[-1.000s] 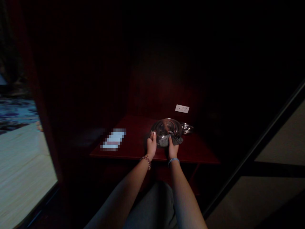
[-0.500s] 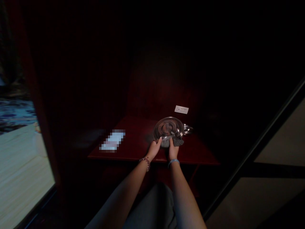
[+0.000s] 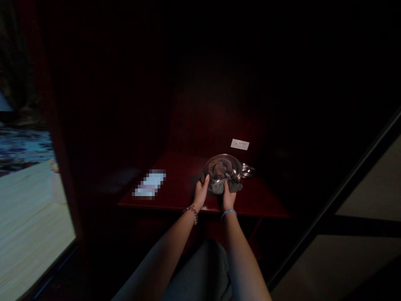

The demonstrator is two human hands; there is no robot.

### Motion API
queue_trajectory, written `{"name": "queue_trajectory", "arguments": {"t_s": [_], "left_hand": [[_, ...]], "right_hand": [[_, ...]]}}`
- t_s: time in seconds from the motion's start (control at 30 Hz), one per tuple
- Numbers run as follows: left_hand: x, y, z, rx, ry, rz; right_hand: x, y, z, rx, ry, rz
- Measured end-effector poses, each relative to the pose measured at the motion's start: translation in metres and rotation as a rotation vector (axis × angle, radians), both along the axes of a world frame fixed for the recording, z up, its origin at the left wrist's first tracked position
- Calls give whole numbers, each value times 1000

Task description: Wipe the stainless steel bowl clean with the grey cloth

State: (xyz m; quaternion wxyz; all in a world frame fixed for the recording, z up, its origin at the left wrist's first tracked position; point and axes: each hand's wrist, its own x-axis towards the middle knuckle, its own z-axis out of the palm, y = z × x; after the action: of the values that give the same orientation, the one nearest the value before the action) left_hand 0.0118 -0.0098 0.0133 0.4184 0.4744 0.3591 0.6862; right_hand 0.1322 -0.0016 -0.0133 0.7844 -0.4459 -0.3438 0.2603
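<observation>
L fingers (image 3: 206, 180) round dish (image 3: 221, 166), R fingers (image 3: 226, 187) same w/ cloth (image 3: 235, 186), mostly hidden, prob. beneath

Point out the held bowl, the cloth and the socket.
Bowl (image 3: 221, 168): head view, on the round middle of its metal surface.
Cloth (image 3: 234, 186): head view, on its grey right part.
Socket (image 3: 239, 144): head view, on the middle of its white faceplate.
</observation>
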Motion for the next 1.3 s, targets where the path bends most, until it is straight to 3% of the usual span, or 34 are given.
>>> {"name": "queue_trajectory", "arguments": {"t_s": [0.1,0.17,0.37,0.6,0.73,0.87,0.93,1.1,1.3], "left_hand": [[3,1,-4,41,176,-149],[4,3,-8,53,265,-172],[1,8,-10,-51,308,-8],[-5,5,-3,-65,48,186],[-3,4,-3,-18,-12,49],[3,6,-9,49,124,-182],[5,9,-13,68,192,-213],[5,11,-16,-9,266,-101],[0,0,-2,-114,206,53]], "right_hand": [[1,2,-3,28,30,12],[1,2,-2,41,13,22],[-4,-7,8,-6,-74,15],[-6,-9,7,-29,-96,-4],[-4,-6,3,-13,-68,-12],[-1,-3,1,29,-13,36],[-1,-3,1,42,14,63],[-2,-3,2,31,-14,88],[-4,-6,5,19,-61,78]]}}
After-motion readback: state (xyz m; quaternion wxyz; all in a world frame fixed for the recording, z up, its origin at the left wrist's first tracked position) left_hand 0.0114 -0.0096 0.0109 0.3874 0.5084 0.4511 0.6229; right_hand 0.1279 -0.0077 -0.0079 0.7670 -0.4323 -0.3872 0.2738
